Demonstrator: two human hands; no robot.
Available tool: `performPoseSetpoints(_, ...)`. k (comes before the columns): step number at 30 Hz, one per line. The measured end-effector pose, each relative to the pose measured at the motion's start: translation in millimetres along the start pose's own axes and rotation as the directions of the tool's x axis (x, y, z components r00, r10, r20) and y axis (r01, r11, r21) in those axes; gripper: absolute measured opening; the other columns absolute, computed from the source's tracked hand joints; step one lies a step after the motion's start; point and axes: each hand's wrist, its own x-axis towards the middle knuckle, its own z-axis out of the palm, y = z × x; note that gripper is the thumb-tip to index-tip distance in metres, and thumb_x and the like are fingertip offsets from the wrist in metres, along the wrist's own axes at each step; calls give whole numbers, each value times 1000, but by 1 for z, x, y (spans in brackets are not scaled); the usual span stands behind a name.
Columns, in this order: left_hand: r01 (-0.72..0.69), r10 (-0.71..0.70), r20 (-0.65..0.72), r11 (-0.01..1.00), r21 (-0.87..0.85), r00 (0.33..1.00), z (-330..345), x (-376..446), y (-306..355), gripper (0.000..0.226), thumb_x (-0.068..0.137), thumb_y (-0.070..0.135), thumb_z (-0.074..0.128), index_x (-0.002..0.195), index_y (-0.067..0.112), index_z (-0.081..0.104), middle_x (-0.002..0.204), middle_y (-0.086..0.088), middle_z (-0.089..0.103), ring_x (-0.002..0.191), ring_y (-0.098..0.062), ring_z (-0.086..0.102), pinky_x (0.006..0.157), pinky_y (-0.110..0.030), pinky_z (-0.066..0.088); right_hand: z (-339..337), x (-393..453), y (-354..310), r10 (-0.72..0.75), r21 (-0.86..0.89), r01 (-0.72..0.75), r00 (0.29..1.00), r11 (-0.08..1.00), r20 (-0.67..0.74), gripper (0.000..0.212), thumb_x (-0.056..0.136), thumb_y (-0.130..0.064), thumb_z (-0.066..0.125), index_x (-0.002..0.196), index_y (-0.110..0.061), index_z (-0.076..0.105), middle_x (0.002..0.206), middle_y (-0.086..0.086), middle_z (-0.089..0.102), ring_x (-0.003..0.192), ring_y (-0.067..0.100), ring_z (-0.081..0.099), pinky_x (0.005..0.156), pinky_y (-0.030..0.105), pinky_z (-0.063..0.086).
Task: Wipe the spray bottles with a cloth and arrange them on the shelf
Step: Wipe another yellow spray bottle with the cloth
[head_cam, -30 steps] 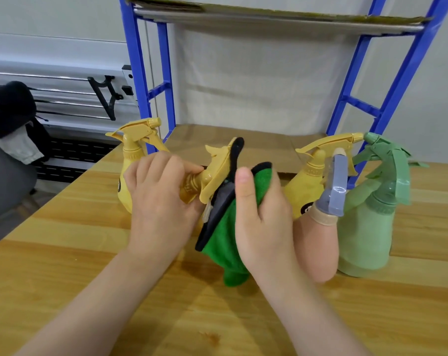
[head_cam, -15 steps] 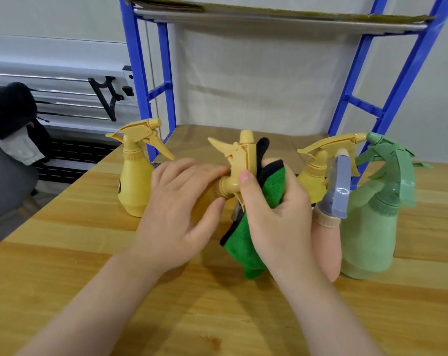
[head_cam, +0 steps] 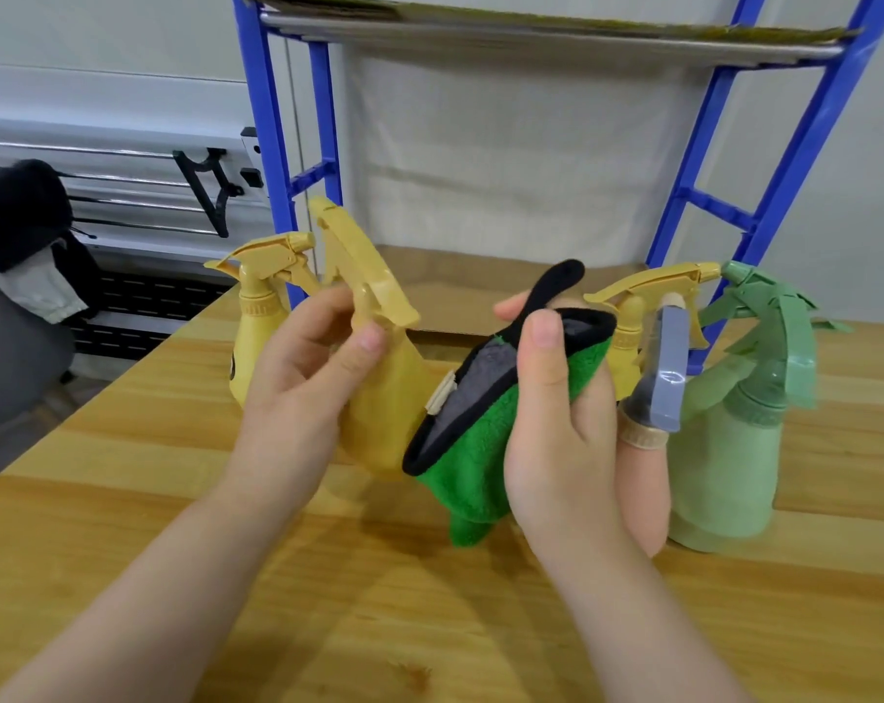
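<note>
My left hand [head_cam: 297, 383] grips the neck of a yellow spray bottle [head_cam: 384, 408], held above the wooden table [head_cam: 125, 499] with its trigger head tilted up to the left. My right hand [head_cam: 556, 438] holds a green cloth with a black edge [head_cam: 475, 449] against the bottle's right side. Another yellow bottle [head_cam: 257, 317] stands at the left behind my left hand. On the right stand a third yellow bottle [head_cam: 632, 322], a pink bottle with a grey head [head_cam: 652, 449] and a pale green bottle [head_cam: 729, 449]. The blue shelf frame [head_cam: 272, 144] rises behind them.
The shelf's lower board [head_cam: 470, 291] lies at table level between the blue posts, and an upper board [head_cam: 531, 33] spans the top. A dark chair with clothing [head_cam: 19, 276] sits at the far left beside the table edge.
My left hand has swung the yellow bottle so its head now tilts up to the left. The cloth has slid from the trigger head down to the bottle's body.
</note>
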Motion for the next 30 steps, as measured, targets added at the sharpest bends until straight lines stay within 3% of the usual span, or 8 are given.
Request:
performPoseSetpoints(4, -148, 195, -41, 847, 511, 980, -2, 1, -9, 35, 78, 46, 65, 102, 21, 63, 105, 14, 62, 106, -16, 57, 94, -37, 47, 0, -1, 8, -222, -255, 245, 968, 935, 117, 33, 101, -37, 42, 118, -10, 45, 91, -21, 51, 91, -6, 56, 83, 11, 40)
performPoseSetpoints(8, -355, 328, 163, 699, 621, 931, 1, -1, -12, 22, 84, 41, 62, 102, 29, 63, 104, 36, 53, 107, -3, 51, 95, -45, 42, -3, -1, 16, -286, -344, 307, 952, 887, 112, 51, 97, -54, 41, 130, -16, 37, 108, 2, 53, 97, 16, 55, 88, 24, 43)
performPoseSetpoints(10, -470, 360, 304, 617, 631, 882, 5, -4, -15, 18, 88, 35, 58, 103, 26, 62, 101, 30, 53, 105, -6, 50, 94, -45, 37, -4, 0, 18, -264, -375, 285, 958, 882, 108, 58, 95, -57, 43, 132, -11, 39, 109, 6, 52, 97, 22, 55, 88, 32, 45)
performPoseSetpoints(13, -517, 345, 388, 631, 579, 855, 10, -9, -14, 22, 88, 24, 51, 107, 20, 63, 102, 29, 48, 101, -3, 44, 90, -36, 32, -5, 2, 21, -218, -433, 226, 973, 872, 70, 60, 92, -54, 51, 131, -10, 41, 111, 1, 53, 101, 18, 57, 89, 31, 47)
performPoseSetpoints(17, -508, 332, 386, 610, 609, 861, 11, -11, -17, 28, 88, 21, 52, 110, 11, 66, 100, 19, 53, 100, 0, 41, 88, -33, 30, -4, 2, 27, -170, -372, 156, 985, 915, -7, 55, 89, -53, 55, 123, -13, 38, 99, -4, 56, 89, 13, 60, 78, 20, 46)
performPoseSetpoints(21, -517, 332, 397, 591, 619, 856, 11, -11, -19, 25, 91, 23, 53, 110, 10, 65, 103, 17, 53, 101, -2, 41, 91, -33, 30, -2, 0, 27, -86, -311, 52, 992, 949, -97, 54, 90, -66, 43, 110, -16, 45, 96, -2, 59, 89, 14, 60, 79, 24, 46)
performPoseSetpoints(25, -513, 327, 396, 596, 618, 858, 12, -12, -23, 26, 91, 23, 53, 113, 14, 64, 105, 22, 51, 103, 2, 40, 90, -31, 29, -5, 2, 28, -181, -486, 110, 978, 867, -101, 45, 94, -53, 44, 103, -10, 53, 98, 0, 55, 95, 19, 55, 86, 26, 44)
performPoseSetpoints(30, -459, 320, 330, 654, 601, 888, 12, -14, -22, 24, 90, 30, 52, 113, 28, 57, 104, 32, 50, 104, 9, 41, 91, -29, 30, -4, 0, 22, -153, -470, 100, 985, 877, -77, 40, 93, -53, 48, 81, -16, 47, 77, -4, 49, 74, 14, 50, 69, 18, 37)
